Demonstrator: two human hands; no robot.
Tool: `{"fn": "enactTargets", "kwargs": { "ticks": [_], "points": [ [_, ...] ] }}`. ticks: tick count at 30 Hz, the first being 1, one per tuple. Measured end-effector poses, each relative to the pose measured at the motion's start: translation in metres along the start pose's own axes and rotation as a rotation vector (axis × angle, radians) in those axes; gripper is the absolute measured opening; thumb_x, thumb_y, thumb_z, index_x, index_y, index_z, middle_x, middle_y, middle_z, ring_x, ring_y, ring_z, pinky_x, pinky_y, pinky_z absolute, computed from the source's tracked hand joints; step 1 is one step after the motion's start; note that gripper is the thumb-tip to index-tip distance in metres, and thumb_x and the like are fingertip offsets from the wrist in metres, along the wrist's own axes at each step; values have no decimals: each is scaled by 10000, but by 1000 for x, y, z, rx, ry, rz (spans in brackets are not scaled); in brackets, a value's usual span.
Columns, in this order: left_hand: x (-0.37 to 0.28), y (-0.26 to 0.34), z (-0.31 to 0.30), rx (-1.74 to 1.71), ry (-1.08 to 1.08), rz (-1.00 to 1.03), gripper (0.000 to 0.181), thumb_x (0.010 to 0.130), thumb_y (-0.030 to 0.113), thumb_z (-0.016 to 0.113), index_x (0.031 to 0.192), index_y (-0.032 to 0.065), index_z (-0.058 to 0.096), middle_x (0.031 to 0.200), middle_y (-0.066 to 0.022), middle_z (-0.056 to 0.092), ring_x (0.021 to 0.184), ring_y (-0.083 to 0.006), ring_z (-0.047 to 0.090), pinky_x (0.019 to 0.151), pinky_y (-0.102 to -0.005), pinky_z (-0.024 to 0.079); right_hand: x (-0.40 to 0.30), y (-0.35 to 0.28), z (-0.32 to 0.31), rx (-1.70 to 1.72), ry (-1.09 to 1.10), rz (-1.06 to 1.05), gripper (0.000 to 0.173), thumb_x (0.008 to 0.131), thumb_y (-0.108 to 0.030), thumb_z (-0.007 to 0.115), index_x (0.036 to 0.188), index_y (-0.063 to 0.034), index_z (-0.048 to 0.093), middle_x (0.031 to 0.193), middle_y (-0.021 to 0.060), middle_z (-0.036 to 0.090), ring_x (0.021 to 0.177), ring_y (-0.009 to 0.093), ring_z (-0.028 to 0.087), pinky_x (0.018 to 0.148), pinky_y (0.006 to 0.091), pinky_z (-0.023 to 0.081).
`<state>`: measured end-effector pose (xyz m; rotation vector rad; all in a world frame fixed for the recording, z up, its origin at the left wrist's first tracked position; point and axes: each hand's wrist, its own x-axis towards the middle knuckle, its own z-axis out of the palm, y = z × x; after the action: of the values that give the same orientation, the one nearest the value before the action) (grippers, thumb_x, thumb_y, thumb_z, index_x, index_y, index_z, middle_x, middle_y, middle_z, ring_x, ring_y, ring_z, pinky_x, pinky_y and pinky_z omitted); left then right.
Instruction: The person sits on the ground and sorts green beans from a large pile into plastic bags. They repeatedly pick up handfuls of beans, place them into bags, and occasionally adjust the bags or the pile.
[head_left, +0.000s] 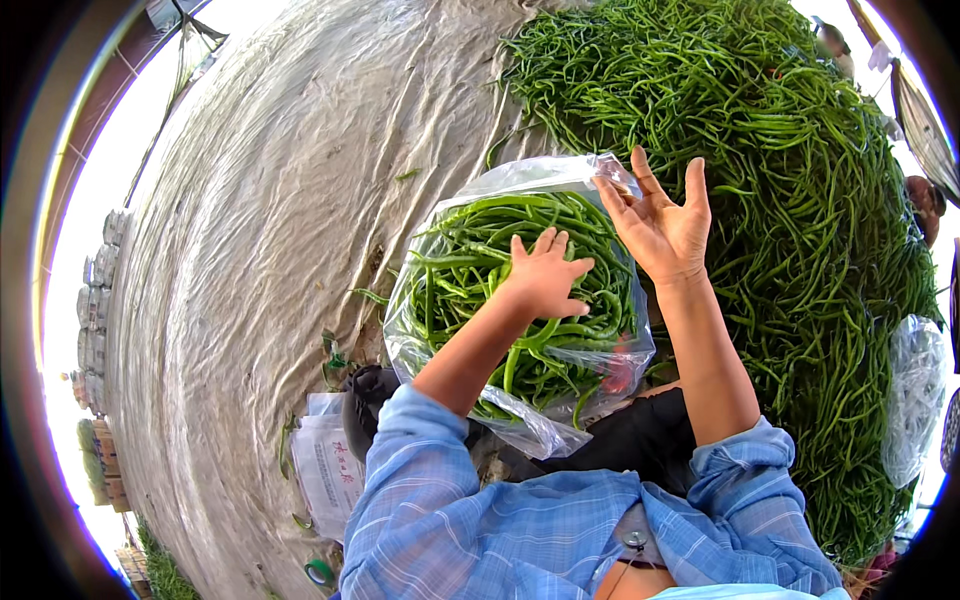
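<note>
Before me stands a clear plastic bag (480, 182) with its mouth wide apart, filled with long green chili peppers (465, 277). My left hand (550, 276) lies palm down on the peppers in the bag, its fingers spread and closed on nothing. At the bag's upper right rim is my right hand (660, 217), palm turned up and fingers apart. Its index side is close to the plastic edge; whether it touches cannot be told. A red patch shows through the bag's lower right side.
A large heap of green chili peppers (787, 247) covers the right side. A pale plastic sheet (247, 262) spreads on the left. Printed papers (326, 469) and green tape (319, 572) lie at lower left. Clear plastic bags (915, 397) rest on the heap's right edge. Other people are partly visible beyond.
</note>
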<state>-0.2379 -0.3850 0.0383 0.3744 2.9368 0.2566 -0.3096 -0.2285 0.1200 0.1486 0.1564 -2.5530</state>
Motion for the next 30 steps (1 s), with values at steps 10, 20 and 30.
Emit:
{"fn": "enactTargets", "kwargs": {
  "ticks": [10, 20, 30],
  "points": [
    [-79, -292, 68, -319, 570, -751, 660, 701, 224, 755, 1291, 8, 551, 1177, -200, 641, 1097, -264, 617, 971, -371, 476, -4, 23, -1, 117, 19, 129, 662, 842, -510, 690, 1103, 88, 576, 1145, 330, 525, 1133, 426, 515, 1069, 526, 419],
    [-108, -299, -60, -116, 608, -804, 163, 781, 149, 700, 939, 162, 737, 858, -39, 730, 753, -181, 693, 671, -354, 533, -3, 4, -7, 58, 56, 77, 696, 846, -531, 672, 1146, 82, 535, 1185, 317, 475, 1184, 422, 468, 1084, 535, 398],
    [-108, -157, -78, 54, 689, -423, 387, 806, 171, 721, 1180, 132, 631, 1186, -64, 640, 1073, -244, 616, 854, -377, 515, 6, -14, -2, 32, -2, -25, 741, 871, -512, 647, 1260, 80, 430, 1284, 311, 330, 1242, 413, 400, 1085, 528, 406]
  ]
}}
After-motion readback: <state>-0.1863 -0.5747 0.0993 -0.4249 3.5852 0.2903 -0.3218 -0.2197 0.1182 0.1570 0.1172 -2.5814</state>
